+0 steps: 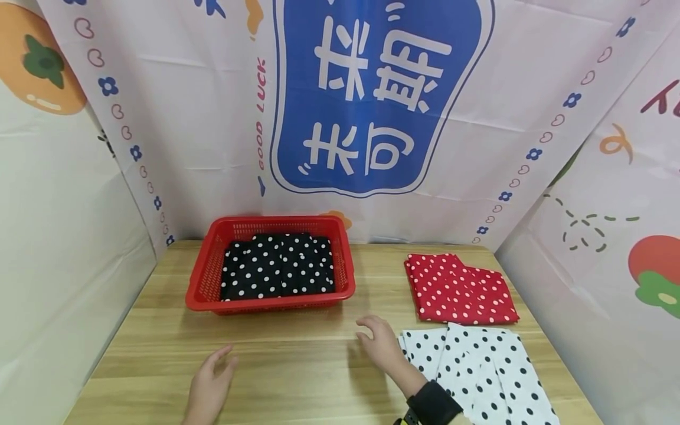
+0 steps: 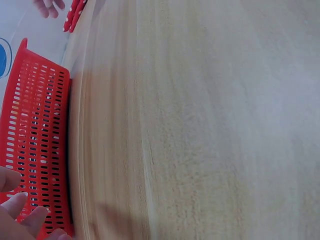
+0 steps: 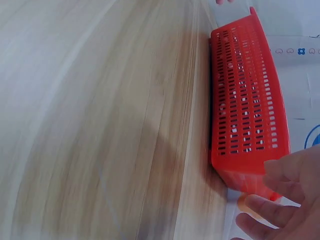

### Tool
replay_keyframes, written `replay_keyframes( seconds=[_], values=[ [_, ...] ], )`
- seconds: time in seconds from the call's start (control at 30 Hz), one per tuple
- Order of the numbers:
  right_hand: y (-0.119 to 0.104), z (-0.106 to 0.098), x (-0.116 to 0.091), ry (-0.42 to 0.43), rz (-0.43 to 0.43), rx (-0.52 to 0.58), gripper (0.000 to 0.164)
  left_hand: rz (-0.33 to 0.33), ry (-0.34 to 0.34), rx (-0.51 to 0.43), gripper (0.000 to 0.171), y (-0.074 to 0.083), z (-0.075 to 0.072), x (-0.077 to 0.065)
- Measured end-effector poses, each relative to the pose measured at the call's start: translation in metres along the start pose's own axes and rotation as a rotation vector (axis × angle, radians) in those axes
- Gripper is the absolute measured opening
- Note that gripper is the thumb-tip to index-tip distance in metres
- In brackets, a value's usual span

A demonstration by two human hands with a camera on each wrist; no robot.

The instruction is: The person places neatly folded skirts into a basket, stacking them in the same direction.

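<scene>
Folded black cloth with white dots (image 1: pixel 276 265) lies inside a red plastic basket (image 1: pixel 204 283) at the back left of the table. My left hand (image 1: pixel 210 383) hovers in front of the basket, fingers loosely bent and holding nothing. To the right, my right hand (image 1: pixel 383 348) is above the table, its fingers relaxed with nothing between them. Beside that hand lies a folded white cloth with black dots (image 1: pixel 483 366). A folded red cloth with white dots (image 1: pixel 459 289) sits just behind the white one. Both wrist views show the fingers apart from the basket's slotted side (image 3: pixel 242 100).
The wooden table (image 1: pixel 297 372) ends at a printed white curtain (image 1: pixel 212 147) behind the basket. White printed sheets (image 1: pixel 600 265) also stand along the left and right sides.
</scene>
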State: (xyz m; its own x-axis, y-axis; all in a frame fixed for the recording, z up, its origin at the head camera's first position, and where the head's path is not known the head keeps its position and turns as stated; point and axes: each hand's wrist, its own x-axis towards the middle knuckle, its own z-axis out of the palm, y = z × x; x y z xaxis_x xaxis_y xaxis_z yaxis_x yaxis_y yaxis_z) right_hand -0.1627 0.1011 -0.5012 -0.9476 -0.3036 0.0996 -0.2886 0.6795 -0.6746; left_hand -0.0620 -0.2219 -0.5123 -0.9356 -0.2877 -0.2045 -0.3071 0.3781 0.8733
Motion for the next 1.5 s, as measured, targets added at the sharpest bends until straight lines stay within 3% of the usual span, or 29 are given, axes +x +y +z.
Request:
replay_keyframes(
  seconds=[0.43,0.57,0.77,1.3,1.5],
  values=[
    [0.014,-0.021,-0.015,0.082,0.033,-0.078,0.022,0.0,-0.009,0.012,0.047,0.001,0.003,-0.001],
    [0.021,-0.034,-0.017,0.08,0.087,-0.103,0.023,-0.007,-0.021,0.008,0.048,0.007,0.001,0.003],
    [0.033,-0.053,-0.019,0.083,0.174,-0.147,0.026,0.039,0.003,0.001,0.046,0.016,0.0,0.01],
    [0.058,-0.071,-0.042,-0.011,0.417,-0.304,0.042,-0.029,-0.048,0.017,0.05,0.007,-0.001,0.003],
    [0.076,-0.077,-0.052,-0.051,0.513,-0.341,0.05,-0.01,-0.024,0.025,0.048,0.004,0.0,0.0]
  ],
)
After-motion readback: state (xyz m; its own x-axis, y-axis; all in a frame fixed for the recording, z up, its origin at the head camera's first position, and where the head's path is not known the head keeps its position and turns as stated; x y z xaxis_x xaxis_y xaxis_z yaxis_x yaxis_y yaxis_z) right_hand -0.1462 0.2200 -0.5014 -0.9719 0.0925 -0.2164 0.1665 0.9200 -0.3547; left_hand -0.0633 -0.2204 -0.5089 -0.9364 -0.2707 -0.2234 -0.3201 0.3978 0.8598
